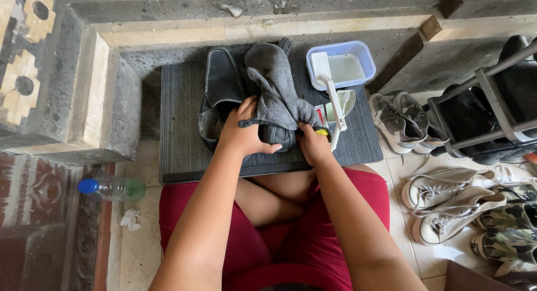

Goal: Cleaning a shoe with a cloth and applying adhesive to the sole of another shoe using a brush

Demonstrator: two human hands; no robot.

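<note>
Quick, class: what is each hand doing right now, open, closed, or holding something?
Left hand: closed on the black shoe, under the grey cloth.
Right hand: closed on the grey cloth.

Black shoe (278,135) mostly under grey cloth (274,84), right hand's (314,147) fingers (304,127) buried in cloth folds.

Packages on and beside the mat

A small red-and-white flat packet (320,114) lies on the dark ribbed mat (179,128); a clear blue-capped plastic bottle (112,187) lies left.
</note>
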